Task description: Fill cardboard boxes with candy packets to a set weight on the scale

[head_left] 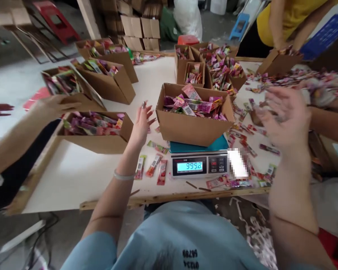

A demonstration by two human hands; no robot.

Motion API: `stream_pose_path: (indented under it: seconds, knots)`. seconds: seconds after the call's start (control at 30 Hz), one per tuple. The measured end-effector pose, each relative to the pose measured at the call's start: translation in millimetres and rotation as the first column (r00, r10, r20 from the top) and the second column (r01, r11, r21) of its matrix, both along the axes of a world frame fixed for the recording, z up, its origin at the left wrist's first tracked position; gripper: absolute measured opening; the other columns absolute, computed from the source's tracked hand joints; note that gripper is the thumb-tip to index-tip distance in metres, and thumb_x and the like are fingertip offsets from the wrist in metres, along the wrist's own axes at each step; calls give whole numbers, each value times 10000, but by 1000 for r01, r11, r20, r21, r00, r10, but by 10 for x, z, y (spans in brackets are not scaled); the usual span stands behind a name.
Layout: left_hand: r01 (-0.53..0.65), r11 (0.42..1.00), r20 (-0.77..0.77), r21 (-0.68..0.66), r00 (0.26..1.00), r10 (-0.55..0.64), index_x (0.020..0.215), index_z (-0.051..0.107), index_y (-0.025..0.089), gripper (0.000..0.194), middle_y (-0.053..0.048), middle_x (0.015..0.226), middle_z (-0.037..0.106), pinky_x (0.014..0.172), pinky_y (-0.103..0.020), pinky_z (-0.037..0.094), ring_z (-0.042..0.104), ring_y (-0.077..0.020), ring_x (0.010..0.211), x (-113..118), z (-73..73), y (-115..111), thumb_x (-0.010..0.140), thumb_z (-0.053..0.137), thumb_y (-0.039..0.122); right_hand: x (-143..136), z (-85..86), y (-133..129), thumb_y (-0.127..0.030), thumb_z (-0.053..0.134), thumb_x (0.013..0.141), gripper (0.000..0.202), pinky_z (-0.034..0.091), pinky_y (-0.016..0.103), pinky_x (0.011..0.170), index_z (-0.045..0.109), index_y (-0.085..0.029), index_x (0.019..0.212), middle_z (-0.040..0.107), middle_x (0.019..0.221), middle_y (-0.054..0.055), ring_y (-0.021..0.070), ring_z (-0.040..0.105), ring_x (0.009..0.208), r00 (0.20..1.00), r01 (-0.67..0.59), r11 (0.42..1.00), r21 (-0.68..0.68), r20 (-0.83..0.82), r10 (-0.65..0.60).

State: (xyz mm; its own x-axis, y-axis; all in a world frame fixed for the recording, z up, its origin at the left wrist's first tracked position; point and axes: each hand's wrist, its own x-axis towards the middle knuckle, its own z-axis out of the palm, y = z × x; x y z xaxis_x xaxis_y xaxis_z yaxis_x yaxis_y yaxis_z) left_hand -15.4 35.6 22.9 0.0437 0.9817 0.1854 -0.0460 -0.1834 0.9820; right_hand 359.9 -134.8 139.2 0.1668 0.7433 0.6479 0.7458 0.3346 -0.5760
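Note:
A cardboard box (194, 125) full of small colorful wrapped packets rests on a digital scale (198, 165) with a teal platform and a lit display. Just left of that box is my left hand (142, 123), fingers spread and holding nothing. My right hand (288, 116) hovers above loose packets at the right, blurred, with its fingers apart and nothing clear in them. Single packets (162, 172) lie beside the scale. Another filled box (98, 140) stands left of my left hand, with a co-worker's hand (53, 107) over its back left side.
More filled boxes (112, 84) stand at the left and in a group (194, 73) at the back. A packet pile (293, 77) covers the right. A person in yellow (293, 20) handles a box (280, 63). The table's wooden edge (157, 198) runs along the front.

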Motion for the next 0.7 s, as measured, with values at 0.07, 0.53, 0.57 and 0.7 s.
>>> stream_pose_path:
  seconds: [0.07, 0.53, 0.57, 0.7]
  knots:
    - [-20, 997, 73, -69, 997, 25, 1422, 664, 335, 556, -103, 1490, 676, 1064, -412, 619, 692, -270, 1310, 31, 40, -42, 999, 565, 683, 89, 58, 71, -481, 812, 914, 490, 519, 576, 1187, 682, -339, 1364, 700, 1388, 77, 263, 682, 1328, 1000, 28, 999, 18, -4, -28]
    - [13, 997, 33, -82, 999, -10, 1484, 607, 330, 616, -93, 1615, 575, 1240, -468, 488, 513, -328, 1547, 145, 360, -339, 1010, 527, 715, -186, 310, 498, -393, 817, 925, 374, 600, 402, 1114, 712, -258, 1258, 751, 1235, 48, 174, 729, 1213, 981, -195, 979, 65, -14, 196]
    - [19, 997, 36, -72, 999, -17, 1486, 605, 336, 610, -88, 1617, 571, 1244, -469, 484, 510, -326, 1549, 148, 359, -338, 1012, 525, 712, -137, 314, 534, -383, 804, 934, 369, 606, 379, 1084, 703, -244, 1261, 755, 1223, 56, 169, 731, 1202, 981, -194, 977, 84, -11, 196]
    - [-6, 999, 10, -43, 1000, 6, 1493, 597, 355, 626, -89, 1629, 555, 1218, -481, 511, 527, -334, 1534, 97, 296, -315, 1003, 517, 736, 341, -13, 582, -483, 709, 951, 438, 629, 362, 870, 643, -208, 1285, 760, 1082, 78, 178, 759, 939, 998, 50, 997, -60, -40, -52]
